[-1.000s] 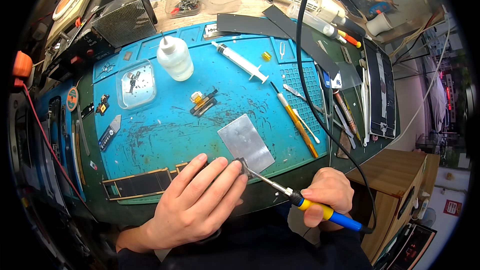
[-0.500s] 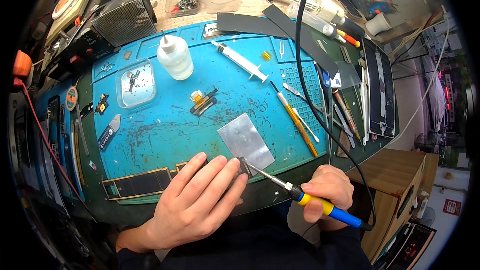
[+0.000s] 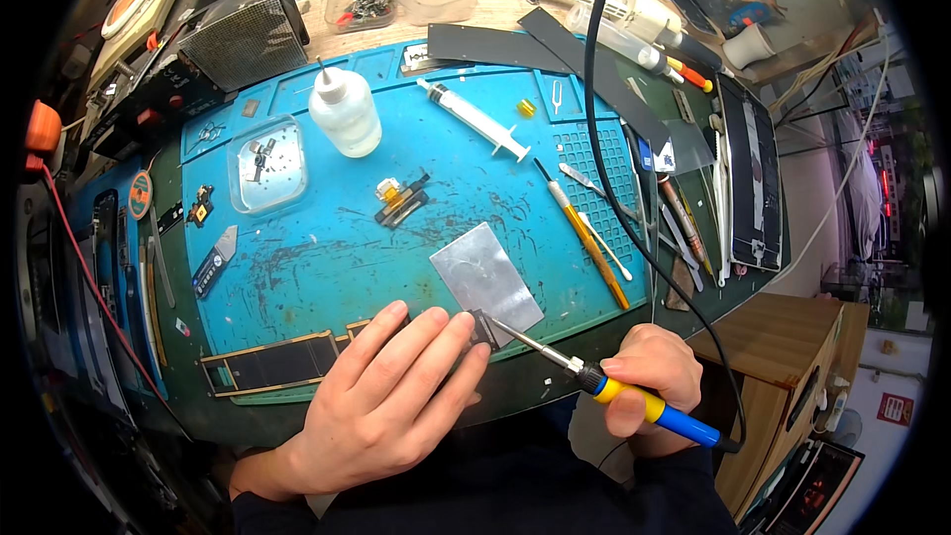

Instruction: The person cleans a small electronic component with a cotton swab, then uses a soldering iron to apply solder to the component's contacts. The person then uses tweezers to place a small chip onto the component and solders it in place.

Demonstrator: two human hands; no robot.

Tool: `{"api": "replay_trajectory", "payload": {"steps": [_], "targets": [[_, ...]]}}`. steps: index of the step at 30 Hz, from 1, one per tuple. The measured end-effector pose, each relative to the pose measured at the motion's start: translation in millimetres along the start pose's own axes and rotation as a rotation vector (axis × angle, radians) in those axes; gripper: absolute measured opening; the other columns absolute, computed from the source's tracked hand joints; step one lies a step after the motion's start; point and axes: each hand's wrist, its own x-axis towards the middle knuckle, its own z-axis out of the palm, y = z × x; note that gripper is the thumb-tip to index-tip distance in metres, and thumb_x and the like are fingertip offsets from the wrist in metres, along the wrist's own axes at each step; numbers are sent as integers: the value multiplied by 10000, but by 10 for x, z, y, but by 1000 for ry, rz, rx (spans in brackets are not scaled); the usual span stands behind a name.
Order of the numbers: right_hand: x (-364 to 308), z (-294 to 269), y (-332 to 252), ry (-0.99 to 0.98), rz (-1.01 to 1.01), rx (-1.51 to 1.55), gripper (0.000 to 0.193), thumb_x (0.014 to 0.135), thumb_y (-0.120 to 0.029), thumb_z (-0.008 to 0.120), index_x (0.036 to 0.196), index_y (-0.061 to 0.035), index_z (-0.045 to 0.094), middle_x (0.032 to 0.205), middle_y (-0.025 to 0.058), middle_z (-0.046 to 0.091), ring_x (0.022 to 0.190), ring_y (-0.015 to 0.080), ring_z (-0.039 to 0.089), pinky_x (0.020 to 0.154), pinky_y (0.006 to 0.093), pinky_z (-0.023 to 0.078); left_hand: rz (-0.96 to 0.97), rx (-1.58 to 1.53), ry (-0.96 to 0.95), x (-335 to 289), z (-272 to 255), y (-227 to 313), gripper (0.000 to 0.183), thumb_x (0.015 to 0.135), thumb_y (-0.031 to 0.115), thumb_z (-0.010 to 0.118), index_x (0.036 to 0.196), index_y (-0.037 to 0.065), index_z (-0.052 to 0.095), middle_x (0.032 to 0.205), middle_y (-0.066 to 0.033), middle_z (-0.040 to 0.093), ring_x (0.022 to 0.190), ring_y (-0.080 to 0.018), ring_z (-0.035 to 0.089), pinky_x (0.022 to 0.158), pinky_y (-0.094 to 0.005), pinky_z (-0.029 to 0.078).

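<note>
"Where's the dark part (image 3: 484, 331)?"
"Near side, partly beneath the left hand (image 3: 381, 406), fingers straight, slightly parted; can't tell if they pinch it. The right hand (image 3: 656, 374) is curled around a soldering iron (image 3: 684, 425)"
"Writing?"
"Pale marks on the black-and-grey piece (image 3: 210, 270), left; too small to read"

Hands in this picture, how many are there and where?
2: the left hand lies over the dark strip, at lower centre; the right hand, to its right, holds the soldering iron. No other hands show.
</note>
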Motion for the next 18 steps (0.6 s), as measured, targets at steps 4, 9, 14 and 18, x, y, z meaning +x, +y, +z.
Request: {"api": "replay_trajectory", "payload": {"steps": [4, 9, 14, 18], "targets": [[0, -19, -14, -29, -12, -14, 198, 962, -259, 805, 971, -62, 784, 687, -2, 709, 536, 142, 646, 496, 263, 452, 3, 1, -1, 4, -4, -2, 338, 978, 280, 759, 1260, 96, 787, 1397, -116, 695, 1314, -298, 627, 1132, -502, 545], [6, -34, -8, -24, -21, 33, 187, 960, -245, 789, 966, -58, 781, 675, -4, 695, 530, 141, 640, 486, 264, 444, 10, 7, 22, 1, 9, -13, 332, 954, 247, 757, 1239, 79, 789, 1375, -125, 708, 1310, -284, 642, 1149, -488, 533], [-14, -4, 4, 13, -37, 27, 199, 966, -249, 780, 960, -50, 777, 658, -7, 676, 521, 139, 629, 484, 266, 440, 6, 4, 24, 2, 17, -9, 332, 955, 248, 758, 1239, 80, 788, 1376, -125, 708, 1306, -286, 646, 1147, -487, 535], [11, -14, -8, -31, -47, 1, 210, 970, -256, 784, 950, -46, 777, 652, -6, 672, 512, 138, 624, 481, 262, 436, 0, 2, 4, 3, -4, -1, 331, 982, 281, 758, 1256, 98, 787, 1396, -116, 697, 1308, -301, 636, 1128, -501, 549]]}}
